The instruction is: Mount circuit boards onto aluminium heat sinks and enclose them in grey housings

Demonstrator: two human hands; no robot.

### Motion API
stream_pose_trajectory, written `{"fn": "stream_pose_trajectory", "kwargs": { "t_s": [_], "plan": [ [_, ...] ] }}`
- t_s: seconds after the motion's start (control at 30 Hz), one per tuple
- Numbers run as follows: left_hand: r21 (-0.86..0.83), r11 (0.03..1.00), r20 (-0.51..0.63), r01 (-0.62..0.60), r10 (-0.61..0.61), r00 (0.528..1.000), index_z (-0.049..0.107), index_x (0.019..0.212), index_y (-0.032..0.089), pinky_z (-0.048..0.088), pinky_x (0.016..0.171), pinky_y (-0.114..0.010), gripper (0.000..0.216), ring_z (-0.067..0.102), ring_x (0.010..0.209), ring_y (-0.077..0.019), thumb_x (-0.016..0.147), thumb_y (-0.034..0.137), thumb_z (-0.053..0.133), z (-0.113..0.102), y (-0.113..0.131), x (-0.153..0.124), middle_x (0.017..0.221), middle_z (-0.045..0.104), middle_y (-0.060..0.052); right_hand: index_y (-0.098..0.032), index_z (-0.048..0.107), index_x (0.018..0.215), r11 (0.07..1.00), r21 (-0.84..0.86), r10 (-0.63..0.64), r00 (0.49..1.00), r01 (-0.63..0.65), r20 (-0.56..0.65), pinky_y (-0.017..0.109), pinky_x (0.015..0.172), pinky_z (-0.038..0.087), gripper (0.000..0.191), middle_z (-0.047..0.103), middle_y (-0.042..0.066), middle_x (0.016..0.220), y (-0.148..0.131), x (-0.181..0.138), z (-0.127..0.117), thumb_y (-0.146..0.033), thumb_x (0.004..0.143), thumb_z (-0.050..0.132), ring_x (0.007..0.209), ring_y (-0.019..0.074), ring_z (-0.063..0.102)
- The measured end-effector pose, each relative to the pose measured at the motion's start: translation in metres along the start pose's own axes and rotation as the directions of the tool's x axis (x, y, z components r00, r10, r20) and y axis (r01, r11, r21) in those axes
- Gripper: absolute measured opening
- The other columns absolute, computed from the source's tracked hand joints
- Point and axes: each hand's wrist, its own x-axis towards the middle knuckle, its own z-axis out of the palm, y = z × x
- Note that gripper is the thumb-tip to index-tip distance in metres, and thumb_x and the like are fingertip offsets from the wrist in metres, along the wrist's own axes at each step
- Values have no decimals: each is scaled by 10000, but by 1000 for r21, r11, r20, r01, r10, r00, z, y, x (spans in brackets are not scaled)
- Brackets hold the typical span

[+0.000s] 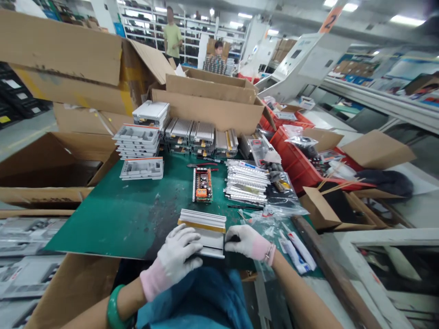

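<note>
Both my hands wear white gloves and rest at the near edge of the green mat [130, 219]. My left hand [176, 258] lies over the left side of a ribbed aluminium housing [209, 230], fingers curled against it. My right hand [247, 241] presses on the housing's right end, fingers closed around something dark that I cannot make out. Further back on the mat lies a bare circuit board [202, 184] with orange parts. A stack of flat metal plates [246, 182] stands to its right.
Grey plastic trays [137, 141] and finned housings [190, 132] are piled at the back of the mat. Open cardboard boxes [209, 103] surround them. Red crates [295, 160] with bagged parts stand right. White tubes [297, 251] lie near my right wrist. Two people stand far back.
</note>
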Motion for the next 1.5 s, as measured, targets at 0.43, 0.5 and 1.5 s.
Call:
{"fn": "stream_pose_trajectory", "kwargs": {
  "t_s": [0.43,0.5,1.5],
  "plan": [
    [489,872,202,-26,-84,976,599,1050,197,464,654,-341,379,616,867,-253,727,267,784,-4,-61,121,1024,653,-79,-196,716,880,700,-639,-131,822,-320,-555,278,646,352,199,655,85,850,47,53,-55,-289,923,545,798,187,593],
    [514,857,215,-42,-81,973,596,979,187,442,636,-327,325,610,838,-246,721,237,788,3,-60,126,933,644,-70,-199,718,898,680,-662,-133,835,-315,-534,280,641,331,201,652,82,847,50,55,-56,-303,925,548,799,186,581],
    [224,833,493,-505,350,796,575,1179,224,580,736,-245,380,679,1006,-177,912,25,392,-52,-65,24,1236,649,-69,-223,562,935,954,-288,-172,636,-83,-752,280,715,517,176,711,43,874,13,-43,-1,-287,931,399,799,180,684]
  ]
}}
